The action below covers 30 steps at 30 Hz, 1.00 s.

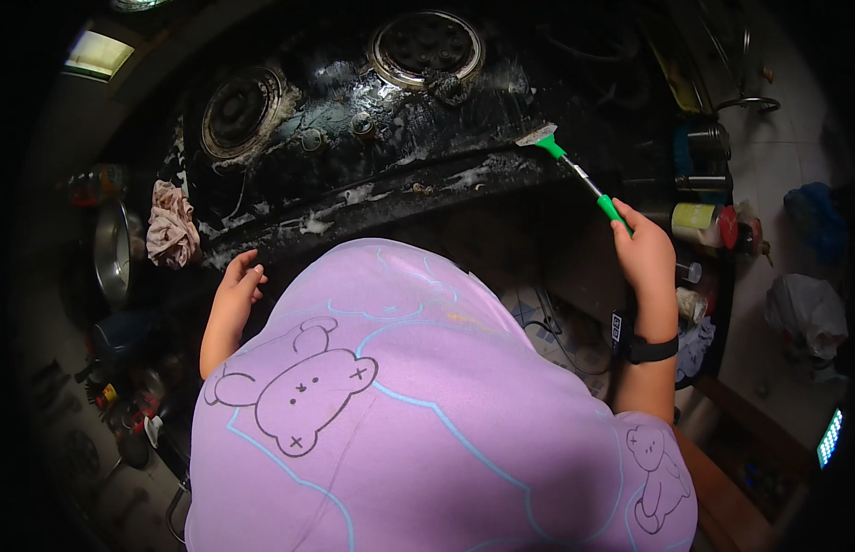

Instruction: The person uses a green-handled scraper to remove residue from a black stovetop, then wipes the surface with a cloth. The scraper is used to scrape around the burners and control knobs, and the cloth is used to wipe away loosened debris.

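My right hand (642,250) grips the green handle of a scraper (582,174), whose wide blade lies over the front part of a black gas stove top (406,131). Whitish foam and grime streak the stove top and its front edge. Two round burners, the left one (239,110) and the right one (427,48), have crusted rims. A dark clump, perhaps a scouring pad (449,88), touches the right burner's rim. My left hand (242,284) holds nothing, its fingers loosely curled near the stove's front left edge. A crumpled pinkish cloth (172,224) lies just beyond it.
At the left stands a metal bowl (113,252). Several jars and bottles line the right side, among them a jar with a red lid (703,225). Farther right are a whitish plastic bag (807,314) and a blue bag (816,219). A dark cable (557,338) hangs below the counter.
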Available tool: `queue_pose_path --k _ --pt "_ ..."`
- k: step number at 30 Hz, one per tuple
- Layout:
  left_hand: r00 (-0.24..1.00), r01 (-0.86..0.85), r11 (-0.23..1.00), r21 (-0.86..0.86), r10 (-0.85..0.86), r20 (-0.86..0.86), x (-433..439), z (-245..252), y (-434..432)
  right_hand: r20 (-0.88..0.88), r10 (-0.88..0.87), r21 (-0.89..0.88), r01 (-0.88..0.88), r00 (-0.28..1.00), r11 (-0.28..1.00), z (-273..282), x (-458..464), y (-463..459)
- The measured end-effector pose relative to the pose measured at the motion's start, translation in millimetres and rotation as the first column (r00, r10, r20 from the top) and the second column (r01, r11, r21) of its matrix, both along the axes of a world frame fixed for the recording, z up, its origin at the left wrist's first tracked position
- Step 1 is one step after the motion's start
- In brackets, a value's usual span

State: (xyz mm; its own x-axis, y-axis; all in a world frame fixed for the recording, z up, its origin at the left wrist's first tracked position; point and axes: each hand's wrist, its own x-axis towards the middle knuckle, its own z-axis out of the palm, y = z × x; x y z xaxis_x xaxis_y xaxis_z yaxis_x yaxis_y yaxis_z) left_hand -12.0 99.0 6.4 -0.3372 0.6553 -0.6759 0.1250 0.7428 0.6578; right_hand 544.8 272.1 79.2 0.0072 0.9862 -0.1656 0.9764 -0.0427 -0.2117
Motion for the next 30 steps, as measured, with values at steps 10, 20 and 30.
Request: queue_pose_path --k 10,20,30 --pt "0.998 0.046 0.999 0.010 -0.047 0.043 13.8 -6.7 15.9 -0.034 -0.030 -0.005 0.029 0.999 1.000 -1.3 -36.9 -23.0" --pt "0.990 0.123 0.990 0.069 -0.127 0.064 13.9 -15.9 24.1 0.111 0.136 -0.005 -0.136 0.984 0.991 -7.6 -69.7 -34.4" --pt "0.992 0.094 0.993 0.071 -0.099 0.076 7.2 -22.8 15.8 0.021 0.168 -0.026 -0.167 0.986 0.986 -7.5 -102.8 -28.7"
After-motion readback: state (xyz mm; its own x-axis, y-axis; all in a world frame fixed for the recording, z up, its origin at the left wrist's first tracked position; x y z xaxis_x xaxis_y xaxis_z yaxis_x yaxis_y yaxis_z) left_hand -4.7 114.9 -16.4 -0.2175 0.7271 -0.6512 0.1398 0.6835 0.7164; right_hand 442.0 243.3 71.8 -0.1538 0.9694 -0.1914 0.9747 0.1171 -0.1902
